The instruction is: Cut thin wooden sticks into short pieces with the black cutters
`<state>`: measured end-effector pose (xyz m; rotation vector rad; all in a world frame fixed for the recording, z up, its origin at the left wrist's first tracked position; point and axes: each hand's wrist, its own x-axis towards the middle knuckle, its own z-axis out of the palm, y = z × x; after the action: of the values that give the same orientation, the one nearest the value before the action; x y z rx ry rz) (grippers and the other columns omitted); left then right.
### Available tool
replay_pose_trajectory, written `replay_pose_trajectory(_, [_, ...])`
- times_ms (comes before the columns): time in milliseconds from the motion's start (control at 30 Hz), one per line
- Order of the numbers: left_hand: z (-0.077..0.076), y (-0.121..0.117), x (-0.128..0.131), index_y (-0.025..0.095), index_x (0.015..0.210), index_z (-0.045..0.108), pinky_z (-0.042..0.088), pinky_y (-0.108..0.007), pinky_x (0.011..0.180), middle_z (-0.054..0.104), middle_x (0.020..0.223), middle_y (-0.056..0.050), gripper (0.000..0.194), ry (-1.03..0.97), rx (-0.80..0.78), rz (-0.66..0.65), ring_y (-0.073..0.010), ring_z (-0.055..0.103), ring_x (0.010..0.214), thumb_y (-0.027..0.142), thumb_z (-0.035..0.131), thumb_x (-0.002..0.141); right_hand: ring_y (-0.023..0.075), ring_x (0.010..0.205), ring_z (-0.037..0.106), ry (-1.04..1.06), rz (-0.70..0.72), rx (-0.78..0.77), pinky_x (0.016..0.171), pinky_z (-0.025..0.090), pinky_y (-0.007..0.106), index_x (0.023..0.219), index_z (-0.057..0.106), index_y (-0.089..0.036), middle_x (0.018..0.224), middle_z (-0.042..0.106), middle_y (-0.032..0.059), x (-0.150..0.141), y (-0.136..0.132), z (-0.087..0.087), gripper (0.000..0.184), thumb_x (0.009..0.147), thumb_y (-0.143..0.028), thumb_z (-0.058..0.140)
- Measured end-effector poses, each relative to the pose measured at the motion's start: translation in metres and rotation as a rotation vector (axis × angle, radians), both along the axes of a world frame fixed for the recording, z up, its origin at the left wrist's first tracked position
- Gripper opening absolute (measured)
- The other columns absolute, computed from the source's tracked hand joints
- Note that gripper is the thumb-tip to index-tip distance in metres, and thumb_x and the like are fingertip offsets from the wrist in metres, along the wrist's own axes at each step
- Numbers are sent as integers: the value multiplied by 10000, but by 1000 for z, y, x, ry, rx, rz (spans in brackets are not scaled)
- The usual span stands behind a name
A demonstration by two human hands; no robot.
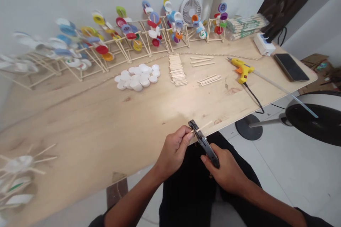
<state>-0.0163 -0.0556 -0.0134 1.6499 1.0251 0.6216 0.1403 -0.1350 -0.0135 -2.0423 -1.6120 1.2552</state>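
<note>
Near the table's front edge, my left hand (174, 149) pinches one end of a thin wooden stick (206, 125). My right hand (226, 168) is wrapped round the handles of dark metal pliers (204, 143). The jaws of the pliers lie across the stick, close to my left fingertips, and the stick's free end points right. Beyond my hands lie a stack of short sticks (177, 71), two small groups of sticks (209, 80) and a cluster of white bottle caps (137, 76).
Stick frames with colourful cap wheels (128, 32) line the wall. A yellow glue gun (243, 71), a phone (291, 67), a power strip (264, 44) and bagged sticks (246, 25) sit at right. Cap-and-stick wheels (20, 165) lie at left. A black round seat (314, 117) stands beside the table.
</note>
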Motion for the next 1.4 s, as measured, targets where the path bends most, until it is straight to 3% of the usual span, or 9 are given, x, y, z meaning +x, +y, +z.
replay_pose_trajectory(133, [-6,-4,1,170,854,521,361,-188,479,437,538,58,167,105,253,27,-75,410,457,250,377,888,123,473,511,13,-14,-3,448,302,210,682,418,-213,531,516,-34,-1,1,0,177,812,-317,476])
replay_pose_trajectory(233, [-14,-7,-1,150,951,538,413,-207,555,572,657,-1,162,216,577,30,-102,527,570,183,401,873,124,474,510,12,-24,-3,450,302,212,675,413,-214,532,518,-33,-1,1,1,186,814,-322,475])
replay_pose_trajectory(300, [-18,-8,-2,129,986,547,410,-222,551,571,634,-15,184,310,775,33,-118,534,570,145,415,859,124,475,509,13,-23,-6,453,302,212,678,416,-214,530,519,-33,-1,1,2,179,812,-316,475])
replay_pose_trajectory(367, [-20,-9,-2,114,982,553,397,-225,524,541,577,-6,187,345,859,42,-120,515,526,122,422,849,123,475,509,12,-20,-5,455,301,212,682,414,-214,532,520,-34,-1,1,2,168,808,-304,478])
replay_pose_trajectory(533, [-16,-9,-2,112,972,542,411,-207,532,583,656,-23,177,211,698,47,-109,537,553,127,411,855,124,483,519,0,-9,9,457,299,211,698,388,-219,547,525,-37,-1,0,3,158,799,-295,483])
replay_pose_trajectory(933, [8,0,-6,160,764,527,321,-187,479,382,535,55,213,-60,-63,-10,-72,358,478,295,398,867,131,508,500,-38,33,79,488,311,223,720,368,-221,579,520,-35,1,3,6,145,786,-294,475])
replay_pose_trajectory(1133, [6,7,-7,143,788,510,243,-171,401,293,503,80,226,-229,-407,-49,-51,270,423,348,432,842,125,486,482,-35,46,57,480,299,222,697,352,-225,553,502,-42,0,5,3,176,794,-307,473])
replay_pose_trajectory(1267, [3,7,-6,144,798,536,286,-173,414,376,522,60,226,-139,-270,-35,-57,316,437,317,406,860,122,475,484,-16,30,-14,464,287,217,691,363,-223,539,508,-39,-1,5,-1,182,809,-318,465])
replay_pose_trajectory(1400, [-8,4,-5,149,839,551,374,-197,509,494,587,28,209,99,156,-18,-82,446,513,244,370,882,122,486,478,2,16,-58,466,285,217,675,384,-215,540,502,-32,-3,8,-4,193,811,-323,468])
